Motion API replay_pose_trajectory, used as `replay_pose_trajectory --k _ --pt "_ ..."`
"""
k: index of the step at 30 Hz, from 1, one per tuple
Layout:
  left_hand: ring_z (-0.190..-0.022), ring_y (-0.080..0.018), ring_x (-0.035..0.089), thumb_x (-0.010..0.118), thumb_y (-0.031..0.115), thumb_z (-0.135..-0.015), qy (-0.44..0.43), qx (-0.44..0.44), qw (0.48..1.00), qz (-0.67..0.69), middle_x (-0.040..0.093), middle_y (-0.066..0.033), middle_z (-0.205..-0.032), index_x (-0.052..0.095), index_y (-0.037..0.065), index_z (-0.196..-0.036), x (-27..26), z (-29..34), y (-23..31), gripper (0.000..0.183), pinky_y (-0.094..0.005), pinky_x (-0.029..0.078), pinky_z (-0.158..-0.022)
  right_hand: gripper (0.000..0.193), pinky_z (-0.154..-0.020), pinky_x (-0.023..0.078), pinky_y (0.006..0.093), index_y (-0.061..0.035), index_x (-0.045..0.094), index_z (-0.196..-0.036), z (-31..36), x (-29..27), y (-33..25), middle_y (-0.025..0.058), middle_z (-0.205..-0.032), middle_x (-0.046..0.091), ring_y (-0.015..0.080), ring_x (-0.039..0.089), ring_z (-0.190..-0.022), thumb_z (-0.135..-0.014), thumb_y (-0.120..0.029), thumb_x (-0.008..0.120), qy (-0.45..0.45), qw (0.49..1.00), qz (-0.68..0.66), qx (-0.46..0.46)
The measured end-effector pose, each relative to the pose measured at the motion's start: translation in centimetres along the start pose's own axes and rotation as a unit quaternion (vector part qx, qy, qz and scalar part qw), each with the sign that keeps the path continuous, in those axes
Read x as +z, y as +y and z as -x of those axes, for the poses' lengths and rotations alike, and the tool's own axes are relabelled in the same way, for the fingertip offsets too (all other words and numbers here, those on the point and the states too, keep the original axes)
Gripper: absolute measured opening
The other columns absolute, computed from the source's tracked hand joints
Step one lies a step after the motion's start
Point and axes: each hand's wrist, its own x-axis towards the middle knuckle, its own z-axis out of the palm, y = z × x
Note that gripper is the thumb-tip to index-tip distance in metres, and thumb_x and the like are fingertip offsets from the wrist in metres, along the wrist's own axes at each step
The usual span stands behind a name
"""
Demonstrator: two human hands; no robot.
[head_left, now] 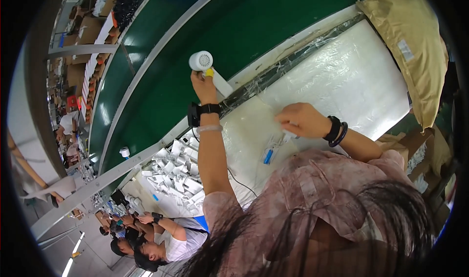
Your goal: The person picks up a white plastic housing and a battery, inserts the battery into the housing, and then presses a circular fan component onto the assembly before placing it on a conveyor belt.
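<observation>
My left hand (pixel 204 87) is stretched out over the green conveyor belt (pixel 244 40), closed round a white hand-held device (pixel 201 61) with a round grilled head. The device's white handle (pixel 223 84) slants down to the right, near the belt's edge. A bit of yellow (pixel 209 72) shows at my fingers. Above the worktable, my right hand (pixel 307 122) has its fingers curled in. A small white piece (pixel 290 134) shows just under those fingers; whether they grip it is hard to see. Beside it lies a small blue cylindrical part (pixel 268 155) with something clear around it.
White plastic parts (pixel 178 167) lie piled left of my left forearm. Clear plastic sheeting (pixel 337 72) covers the table on the right, with a tan sack (pixel 408 47) at its far end. Another white device (pixel 124 152) stands on the belt. Co-workers (pixel 166 243) sit at lower left.
</observation>
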Motion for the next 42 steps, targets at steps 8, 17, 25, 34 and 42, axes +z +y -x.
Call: replay_pose_trajectory --k 8,17,25,34,42 --pt "-0.114 -0.0348 0.053 0.07 0.005 -0.08 0.085 0.267 0.821 -0.498 0.056 -0.0233 -0.12 0.048 -0.006 -0.125 1.7 0.1 2.7 0.051 -0.0363 0.047 -0.089 0.018 -0.093 0.039 0.0352 -0.0134 0.062 -0.084 1.6 2.7 -1.5 0.0014 -0.08 0.06 0.0196 0.059 -0.087 -0.07 -0.02 0.07 -0.178 0.952 0.217 -0.123" --pt "-0.106 -0.0289 0.059 0.066 0.004 -0.076 -0.349 -0.131 0.902 -0.219 0.059 -0.0152 -0.117 0.052 0.002 -0.124 -1.1 22.7 5.4 0.049 -0.0358 0.048 -0.084 0.006 -0.092 0.04 0.0353 -0.0122 0.062 -0.075 3.0 5.6 -0.4 0.0018 -0.074 0.059 0.0192 0.061 -0.079 -0.071 -0.017 0.059 -0.15 0.929 0.312 -0.133" --pt "-0.092 -0.0385 0.055 0.07 0.006 -0.069 -0.152 -0.057 0.885 -0.436 0.059 -0.0173 -0.099 0.051 0.003 -0.118 4.1 31.2 4.5 0.052 -0.0483 0.046 -0.08 0.004 -0.096 0.041 0.0405 -0.0114 0.06 -0.08 4.8 5.3 -0.6 0.0044 -0.075 0.061 0.0238 0.061 -0.08 -0.078 -0.014 0.061 -0.114 0.945 0.282 -0.117" --pt "-0.066 -0.0162 0.06 0.053 0.0 -0.084 -0.159 -0.189 0.964 0.096 0.06 -0.0094 -0.091 0.045 0.001 -0.123 1.8 31.9 11.2 0.039 -0.0302 0.051 -0.058 0.015 -0.089 0.044 0.04 -0.0082 0.06 -0.093 6.1 2.7 -7.1 0.0075 -0.088 0.06 0.0296 0.058 -0.085 -0.082 -0.006 0.068 0.032 0.99 0.081 -0.108" --pt "-0.071 -0.015 0.059 0.042 0.013 -0.097 -0.173 -0.185 0.938 0.236 0.057 -0.0099 -0.094 0.04 0.002 -0.13 0.1 34.6 15.0 0.035 -0.029 0.052 -0.06 0.017 -0.083 0.046 0.0402 -0.0064 0.059 -0.097 6.7 2.8 -12.0 0.0098 -0.095 0.061 0.031 0.057 -0.092 -0.082 0.0 0.065 0.035 0.989 -0.006 -0.146"
